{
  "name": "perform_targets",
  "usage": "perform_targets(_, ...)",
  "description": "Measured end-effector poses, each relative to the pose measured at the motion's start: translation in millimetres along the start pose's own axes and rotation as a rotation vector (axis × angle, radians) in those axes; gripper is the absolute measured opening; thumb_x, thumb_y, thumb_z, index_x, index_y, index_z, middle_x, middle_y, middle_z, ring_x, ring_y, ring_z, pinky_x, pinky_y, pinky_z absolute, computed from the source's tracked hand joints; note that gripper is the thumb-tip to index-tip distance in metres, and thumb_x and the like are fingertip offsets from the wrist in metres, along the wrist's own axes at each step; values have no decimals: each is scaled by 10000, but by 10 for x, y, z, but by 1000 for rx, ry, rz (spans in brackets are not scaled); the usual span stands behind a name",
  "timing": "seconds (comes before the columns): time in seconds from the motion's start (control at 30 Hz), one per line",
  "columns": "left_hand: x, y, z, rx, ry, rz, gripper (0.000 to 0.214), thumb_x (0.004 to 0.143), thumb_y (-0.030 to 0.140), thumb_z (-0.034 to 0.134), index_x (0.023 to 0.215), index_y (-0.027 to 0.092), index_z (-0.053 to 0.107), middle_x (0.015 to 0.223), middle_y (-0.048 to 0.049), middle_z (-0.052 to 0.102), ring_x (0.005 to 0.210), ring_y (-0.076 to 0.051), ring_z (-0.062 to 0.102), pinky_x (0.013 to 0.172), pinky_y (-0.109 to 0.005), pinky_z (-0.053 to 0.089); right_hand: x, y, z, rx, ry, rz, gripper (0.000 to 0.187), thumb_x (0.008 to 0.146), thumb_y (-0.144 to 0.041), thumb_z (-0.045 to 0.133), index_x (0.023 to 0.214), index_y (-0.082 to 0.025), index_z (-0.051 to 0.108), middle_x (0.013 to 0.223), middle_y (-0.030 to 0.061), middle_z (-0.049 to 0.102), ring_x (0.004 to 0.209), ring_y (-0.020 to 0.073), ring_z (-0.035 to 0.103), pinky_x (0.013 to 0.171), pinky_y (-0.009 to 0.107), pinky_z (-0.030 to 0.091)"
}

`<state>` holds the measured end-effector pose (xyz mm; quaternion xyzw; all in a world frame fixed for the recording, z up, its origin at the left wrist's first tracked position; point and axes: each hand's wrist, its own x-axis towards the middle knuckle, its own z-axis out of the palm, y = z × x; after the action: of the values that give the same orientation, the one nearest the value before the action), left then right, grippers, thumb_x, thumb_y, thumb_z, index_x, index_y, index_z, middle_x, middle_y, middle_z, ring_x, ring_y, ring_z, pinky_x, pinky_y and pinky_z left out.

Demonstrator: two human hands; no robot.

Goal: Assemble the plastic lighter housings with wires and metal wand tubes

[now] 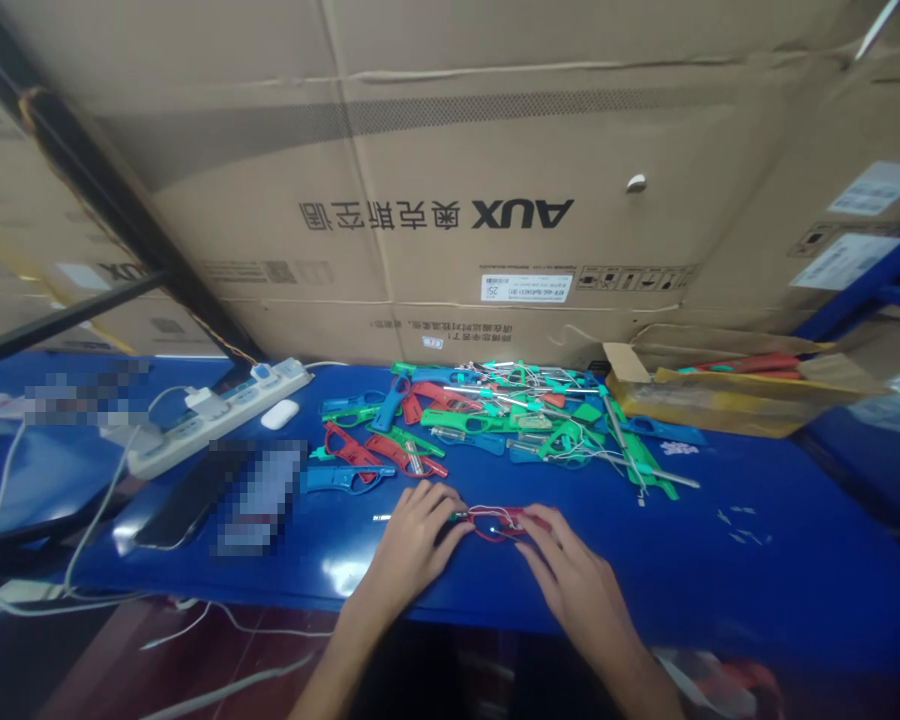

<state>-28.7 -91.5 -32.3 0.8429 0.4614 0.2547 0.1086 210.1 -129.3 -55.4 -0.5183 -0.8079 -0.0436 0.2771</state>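
Observation:
Close to the table's front edge, a red long-nosed lighter [489, 530] lies between my hands, a white wire looped over its trigger opening. My left hand [426, 530] has its fingers curled over the lighter's left part, where a bit of green and a metal tube stick out. Fingers of my right hand [562, 555] pinch the right part near the handle. Behind the hands spreads a pile of lighter parts: blue casings [345, 478], red casings [356, 450], green casings [457, 421] and metal tubes with white wires. Details under my fingertips are hidden.
At the right stands an open carton [712, 400] with red and green pieces in it. A white power strip [221, 418], a white case [280, 414] and a dark phone [191, 495] lie left. Large cardboard boxes [435, 130] wall the back of the blue table [720, 590].

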Motion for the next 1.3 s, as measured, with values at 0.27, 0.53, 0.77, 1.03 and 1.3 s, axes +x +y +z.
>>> perform_targets(0.27,1,-76,42,-27,-2,41,191,1044,294,496,1013,217,668,1022,-35,676,940,-197,560,786,-343,382,211,55,-22,54,-79,41,318,1015,-415,506,1233,-238,655,1308,98,645,948,210,731,710,303,617)
perform_targets(0.53,-32,-162,68,-74,-33,-11,349,1058,361,454,1384,276,546,1039,-49,644,977,-210,546,855,-364,402,323,100,-22,156,-159,74,297,957,-389,622,1234,-290,658,1408,30,605,1154,245,633,896,377,583)
perform_targets(0.77,2,-128,2,-76,-65,73,327,1069,293,425,1321,303,634,972,-51,606,921,-193,539,772,-338,380,314,66,-31,186,-175,73,250,978,-373,584,1199,-292,668,1375,9,644,1113,233,639,898,390,563)
perform_targets(1.03,-10,-110,-13,-46,-74,105,368,1053,202,445,1336,351,626,1002,-47,605,947,-198,546,765,-335,376,290,67,-35,211,-157,9,239,979,-333,594,1198,-300,685,1302,11,697,1065,214,662,938,391,552)
perform_targets(1.3,-25,-78,-10,1,-60,89,360,1048,194,457,1352,312,608,1023,-55,610,959,-207,534,777,-334,382,314,39,-45,214,-182,3,229,985,-362,588,1173,-278,686,1217,31,721,1012,218,650,884,369,551)
